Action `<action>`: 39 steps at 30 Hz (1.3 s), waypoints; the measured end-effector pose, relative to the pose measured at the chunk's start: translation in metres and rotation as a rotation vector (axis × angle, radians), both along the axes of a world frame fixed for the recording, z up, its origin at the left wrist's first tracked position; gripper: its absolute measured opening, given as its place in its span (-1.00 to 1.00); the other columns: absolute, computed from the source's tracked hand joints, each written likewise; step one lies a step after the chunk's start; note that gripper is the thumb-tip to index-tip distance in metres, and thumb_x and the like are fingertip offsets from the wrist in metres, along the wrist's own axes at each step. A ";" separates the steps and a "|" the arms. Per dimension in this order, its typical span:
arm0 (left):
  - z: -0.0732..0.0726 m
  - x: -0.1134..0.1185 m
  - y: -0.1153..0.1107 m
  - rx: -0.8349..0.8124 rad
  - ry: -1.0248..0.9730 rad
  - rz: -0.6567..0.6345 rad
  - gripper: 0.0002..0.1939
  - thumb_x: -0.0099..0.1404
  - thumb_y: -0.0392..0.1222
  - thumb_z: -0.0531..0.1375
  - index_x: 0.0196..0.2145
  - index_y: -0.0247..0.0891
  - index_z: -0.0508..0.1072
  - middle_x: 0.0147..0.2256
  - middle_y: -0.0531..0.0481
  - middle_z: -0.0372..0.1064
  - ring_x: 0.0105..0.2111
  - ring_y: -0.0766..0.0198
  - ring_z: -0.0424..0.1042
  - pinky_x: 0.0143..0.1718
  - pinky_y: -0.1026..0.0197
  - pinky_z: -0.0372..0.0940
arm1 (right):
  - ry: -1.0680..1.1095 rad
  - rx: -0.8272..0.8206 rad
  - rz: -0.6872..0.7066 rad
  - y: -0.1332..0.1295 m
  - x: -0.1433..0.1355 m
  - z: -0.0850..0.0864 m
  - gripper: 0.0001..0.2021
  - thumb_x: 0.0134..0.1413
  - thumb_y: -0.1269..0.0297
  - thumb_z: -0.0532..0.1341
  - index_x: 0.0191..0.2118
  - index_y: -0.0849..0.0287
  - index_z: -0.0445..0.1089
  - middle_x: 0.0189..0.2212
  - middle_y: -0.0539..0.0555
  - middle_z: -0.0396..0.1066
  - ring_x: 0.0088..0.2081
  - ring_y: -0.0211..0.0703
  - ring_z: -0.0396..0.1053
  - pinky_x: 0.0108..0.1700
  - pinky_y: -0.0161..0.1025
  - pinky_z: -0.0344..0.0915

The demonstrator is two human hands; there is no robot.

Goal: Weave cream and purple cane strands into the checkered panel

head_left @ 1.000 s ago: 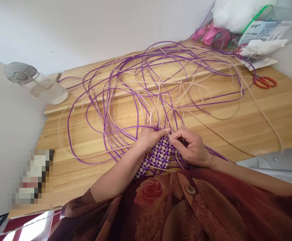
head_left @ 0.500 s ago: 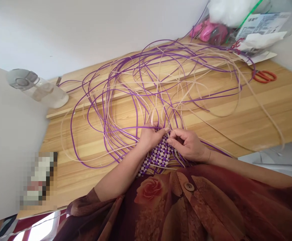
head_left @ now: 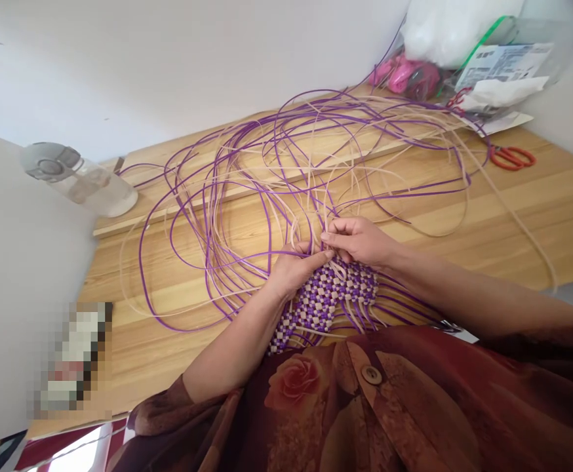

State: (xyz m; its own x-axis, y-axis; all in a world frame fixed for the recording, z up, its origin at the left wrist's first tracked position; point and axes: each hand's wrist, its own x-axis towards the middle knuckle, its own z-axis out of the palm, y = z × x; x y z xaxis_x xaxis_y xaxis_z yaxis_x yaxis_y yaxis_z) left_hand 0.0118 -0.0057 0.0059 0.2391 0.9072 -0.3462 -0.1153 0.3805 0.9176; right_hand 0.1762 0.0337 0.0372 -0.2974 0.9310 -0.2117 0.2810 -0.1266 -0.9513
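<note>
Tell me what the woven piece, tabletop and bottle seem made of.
Woven piece: probably smooth plastic strips, as its strands arc in wide, stiff loops. Tabletop: wood or wood-look laminate, satin, showing grain. Bottle: smooth, see-through; plastic or glass, hard to tell.

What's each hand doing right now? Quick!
Left hand: closed, holding the woven piece near its upper edge.
Right hand: fingertips pinched together, seemingly on a pale strand.

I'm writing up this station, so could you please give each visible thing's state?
Woven piece: purple and beige, strands loose at its edges
Strands: loose, in overlapping loops
Left hand: gripping the woven piece
Right hand: pinching at the strands
Bottle: lid on
Scissors: lying, blades hidden
</note>
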 end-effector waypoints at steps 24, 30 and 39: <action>0.003 -0.008 0.004 0.017 0.016 -0.093 -0.60 -0.15 -0.07 0.49 -0.40 -0.31 0.49 -0.47 0.05 0.43 -0.48 0.36 0.37 -0.36 0.26 0.26 | -0.576 1.232 0.419 0.022 0.032 -0.016 -0.77 0.30 0.32 0.09 -0.17 0.20 0.50 -0.18 0.17 0.47 -0.14 -0.10 0.40 -0.09 -0.21 0.32; 0.006 -0.012 0.003 0.077 0.087 -0.139 -0.66 -0.08 -0.08 0.45 -0.37 -0.29 0.51 -0.43 0.06 0.45 -0.45 0.36 0.36 -0.36 0.28 0.24 | -0.758 1.067 0.464 0.009 0.039 0.018 -0.80 0.22 0.38 0.08 -0.29 0.22 0.46 -0.34 0.15 0.48 -0.25 -0.08 0.40 -0.16 -0.17 0.28; 0.019 -0.015 0.001 0.254 0.322 -0.179 -0.73 0.09 0.00 0.35 -0.37 -0.27 0.58 -0.43 0.02 0.50 -0.46 0.33 0.36 -0.41 0.29 0.21 | -0.166 -0.170 0.077 -0.009 0.017 0.022 -0.88 0.14 0.28 0.22 -0.33 0.23 0.38 -0.70 -0.04 0.33 -0.68 -0.33 0.26 -0.63 -0.39 0.23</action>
